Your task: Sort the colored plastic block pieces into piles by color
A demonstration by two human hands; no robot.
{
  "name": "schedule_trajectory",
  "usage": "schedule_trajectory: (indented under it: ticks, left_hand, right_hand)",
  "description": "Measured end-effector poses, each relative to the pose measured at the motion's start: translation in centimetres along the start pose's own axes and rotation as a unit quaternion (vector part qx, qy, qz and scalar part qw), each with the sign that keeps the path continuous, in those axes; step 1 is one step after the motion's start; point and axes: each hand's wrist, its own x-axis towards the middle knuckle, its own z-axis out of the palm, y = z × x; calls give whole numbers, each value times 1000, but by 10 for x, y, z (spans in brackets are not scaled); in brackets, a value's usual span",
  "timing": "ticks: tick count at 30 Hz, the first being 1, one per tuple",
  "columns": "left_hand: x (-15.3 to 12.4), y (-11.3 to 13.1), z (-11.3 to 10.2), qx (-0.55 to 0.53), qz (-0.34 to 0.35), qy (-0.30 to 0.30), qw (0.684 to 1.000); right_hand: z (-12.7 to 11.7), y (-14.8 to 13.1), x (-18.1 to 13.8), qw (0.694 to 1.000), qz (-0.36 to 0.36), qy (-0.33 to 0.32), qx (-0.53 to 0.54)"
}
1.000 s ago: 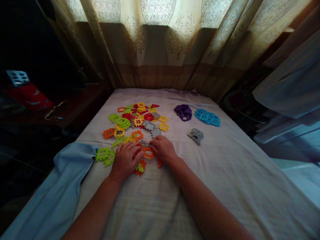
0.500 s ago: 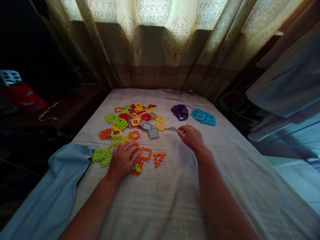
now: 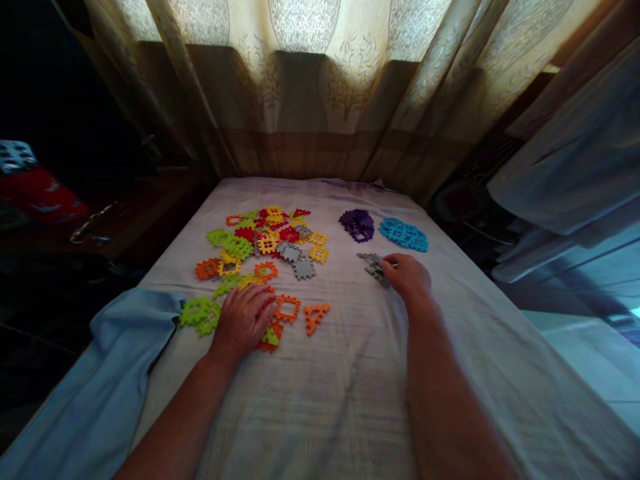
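My right hand (image 3: 409, 275) pinches the edge of a grey toothed plastic building piece (image 3: 376, 269) low over the sheet, in front of the purple pieces (image 3: 357, 224) and the blue pieces (image 3: 404, 234). Whether it is one piece or two together, I cannot tell. My left hand (image 3: 243, 317) lies with fingers stretched over orange and yellow pieces, partly hiding them. Just right of it are an orange square frame (image 3: 289, 308) and an orange triangle (image 3: 315, 318). Beyond lies a mixed heap with red pieces (image 3: 289, 234), yellow pieces (image 3: 267, 245) and grey pieces (image 3: 303, 268).
Green pieces (image 3: 200, 313) lie left of my left hand, by a light blue cloth (image 3: 133, 327) over the bed's left edge. A pale sheet (image 3: 320, 407) covers the surface. Patterned curtains (image 3: 310, 120) hang behind; clothes (image 3: 555, 160) hang at the right.
My right hand has moved right, carrying the grey piece away from the mixed heap toward the front of the blue pieces. My left hand has stayed in place.
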Motion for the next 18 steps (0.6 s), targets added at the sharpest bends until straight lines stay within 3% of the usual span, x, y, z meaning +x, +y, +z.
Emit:
schedule_trajectory:
  ticks: [4, 10, 18]
  left_hand:
    - [0, 1, 1, 0, -4, 5, 1000]
    - [2, 3, -1, -4, -2, 5, 1000]
    - [7, 4, -1, 6, -12, 32, 999]
  right_hand:
    - [11, -35, -13, 996, -90, 9, 14]
    - [42, -101, -55, 963, -259, -53, 55]
    - [55, -114, -73, 948, -309, -78, 7]
